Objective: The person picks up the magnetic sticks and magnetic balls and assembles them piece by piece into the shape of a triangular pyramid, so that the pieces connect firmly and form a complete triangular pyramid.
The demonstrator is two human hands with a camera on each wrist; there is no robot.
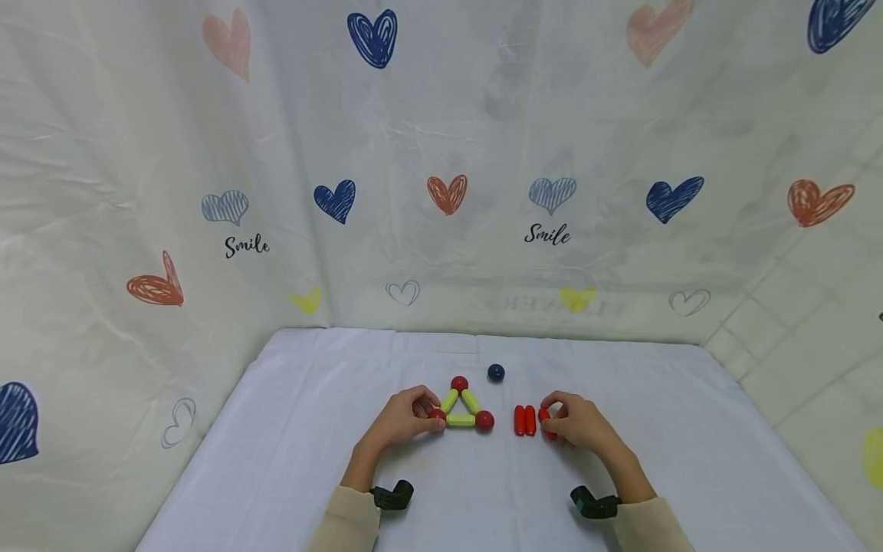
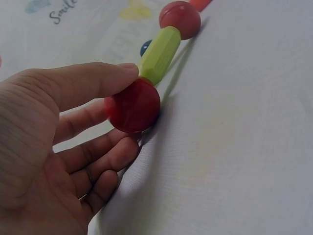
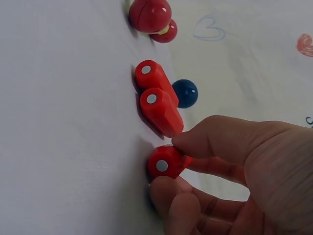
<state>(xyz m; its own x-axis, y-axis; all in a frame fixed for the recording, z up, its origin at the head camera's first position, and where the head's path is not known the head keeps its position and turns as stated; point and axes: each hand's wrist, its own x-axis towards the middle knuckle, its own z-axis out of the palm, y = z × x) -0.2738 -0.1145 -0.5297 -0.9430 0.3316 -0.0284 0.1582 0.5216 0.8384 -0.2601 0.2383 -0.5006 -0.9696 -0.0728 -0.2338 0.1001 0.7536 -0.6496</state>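
Left hand [image 1: 403,418] has its thumb and fingers curled round the red ball [image 2: 132,105] at the near-left corner of the green-and-red triangle [image 1: 461,406], pinning it, I'd say, so the sticks stay joined, while the right hand [image 1: 576,422] pinches a red stick [image 3: 166,162] between thumb and forefinger, resting on the white cloth [image 1: 310,429]. Two more red sticks [image 1: 525,420] lie side by side between that hand and the triangle. A dark blue ball [image 1: 496,372] sits apart behind, crowding nothing.
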